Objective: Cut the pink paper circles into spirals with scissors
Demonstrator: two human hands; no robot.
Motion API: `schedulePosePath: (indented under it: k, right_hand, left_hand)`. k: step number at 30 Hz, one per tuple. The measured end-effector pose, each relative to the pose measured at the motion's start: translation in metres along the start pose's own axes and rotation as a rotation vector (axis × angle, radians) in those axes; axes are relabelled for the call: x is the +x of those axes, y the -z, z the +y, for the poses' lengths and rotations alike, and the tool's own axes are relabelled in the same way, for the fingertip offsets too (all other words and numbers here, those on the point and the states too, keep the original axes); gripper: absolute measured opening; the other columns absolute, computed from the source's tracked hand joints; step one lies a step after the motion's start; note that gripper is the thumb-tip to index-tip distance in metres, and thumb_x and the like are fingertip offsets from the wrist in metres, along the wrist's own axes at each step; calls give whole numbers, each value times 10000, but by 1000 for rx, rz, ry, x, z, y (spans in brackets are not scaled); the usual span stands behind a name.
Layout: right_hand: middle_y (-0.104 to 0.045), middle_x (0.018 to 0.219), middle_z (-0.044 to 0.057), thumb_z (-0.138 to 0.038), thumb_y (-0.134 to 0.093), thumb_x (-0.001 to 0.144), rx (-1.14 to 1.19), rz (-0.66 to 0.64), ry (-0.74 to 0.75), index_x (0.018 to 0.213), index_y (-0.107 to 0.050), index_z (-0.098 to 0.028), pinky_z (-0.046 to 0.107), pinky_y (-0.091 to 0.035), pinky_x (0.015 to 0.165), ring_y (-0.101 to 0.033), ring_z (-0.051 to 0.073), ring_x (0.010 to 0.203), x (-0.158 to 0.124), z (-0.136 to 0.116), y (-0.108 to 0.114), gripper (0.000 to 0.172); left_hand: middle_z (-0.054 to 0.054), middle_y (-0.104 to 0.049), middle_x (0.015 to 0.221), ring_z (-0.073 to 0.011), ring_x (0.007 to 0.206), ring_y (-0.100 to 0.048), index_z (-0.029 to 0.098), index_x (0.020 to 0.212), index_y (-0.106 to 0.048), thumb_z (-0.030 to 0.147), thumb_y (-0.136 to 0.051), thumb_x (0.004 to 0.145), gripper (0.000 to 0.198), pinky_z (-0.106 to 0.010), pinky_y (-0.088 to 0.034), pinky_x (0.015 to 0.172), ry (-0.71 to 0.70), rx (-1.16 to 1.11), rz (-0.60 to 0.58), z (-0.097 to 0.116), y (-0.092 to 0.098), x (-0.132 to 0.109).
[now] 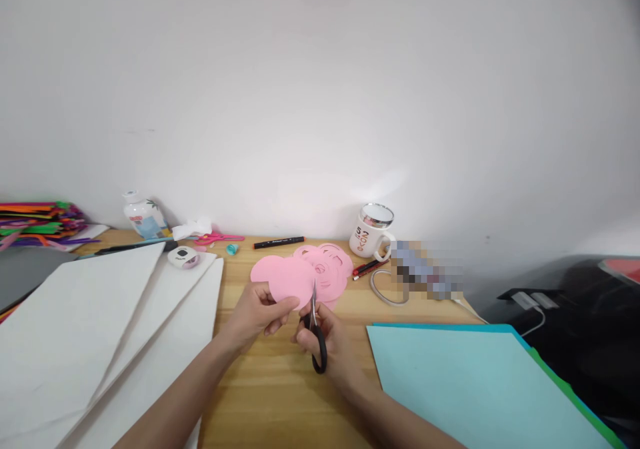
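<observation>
Pinched in my left hand (265, 310) is a pink paper cutout (287, 277) with rounded lobes, held above the table. My right hand (327, 342) grips black-handled scissors (320, 350), their metal blades pointing away from me at the right edge of the paper. Whether the blades have paper between them I cannot tell. Just behind lies a loose pile of pink paper pieces (336, 262) with curved cuts, partly covered by the cutout.
White sheets (100, 315) lie at left, with a correction tape (183, 257) on them. A black marker (279, 242), pink scissors (217, 237) and a white mug (373, 232) stand or lie toward the wall. Blue-green sheets (465, 375) cover the right front.
</observation>
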State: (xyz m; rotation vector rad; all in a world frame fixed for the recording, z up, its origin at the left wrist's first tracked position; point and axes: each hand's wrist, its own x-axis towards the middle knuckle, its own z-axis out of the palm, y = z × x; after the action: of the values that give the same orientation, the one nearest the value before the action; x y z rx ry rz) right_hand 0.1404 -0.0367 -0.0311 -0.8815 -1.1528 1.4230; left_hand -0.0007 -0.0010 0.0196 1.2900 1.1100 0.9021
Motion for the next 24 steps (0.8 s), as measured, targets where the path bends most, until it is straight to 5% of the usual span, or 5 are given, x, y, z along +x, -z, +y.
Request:
schedulePosePath:
  k: [24]
  right_hand:
    - [-468, 466, -80, -367, -661, 631, 7, 26, -63, 744, -455, -209, 202, -343, 389, -418, 87, 374, -2, 3, -4, 283]
  left_hand:
    - [59, -485, 377, -30, 269, -344, 140, 538, -496, 367, -680, 648, 313, -154, -208, 289, 26, -116, -23, -1, 0, 2]
